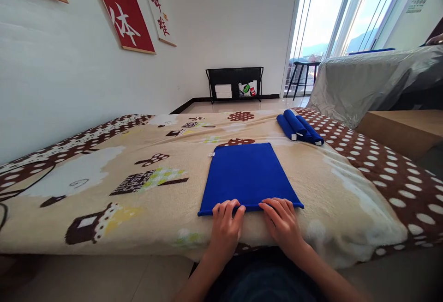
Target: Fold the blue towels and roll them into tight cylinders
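Note:
A blue cloth (pixel 245 172), looking like a small towel, lies flat on the patterned blanket (pixel 166 228), with a white tag at its far left corner. Its near edge is turned over into a narrow roll. My left hand (pixel 226 221) is closed on that rolled edge left of the middle, fingers curled over it. On the same edge, right of the middle, my right hand (pixel 282 219) grips with bent fingers. Several rolled blue towels (pixel 297 126) with white tags rest together at the far right of the blanket, one on top of the others.
The blanket's brown border with white dots (pixel 391 177) runs along the right side. A dark cable (pixel 31 182) lies at the left edge. Beyond stand a black rack (pixel 235 82) by the wall, a stool (pixel 304 75), and a plastic-covered surface (pixel 374 75) with a partly visible person's hand.

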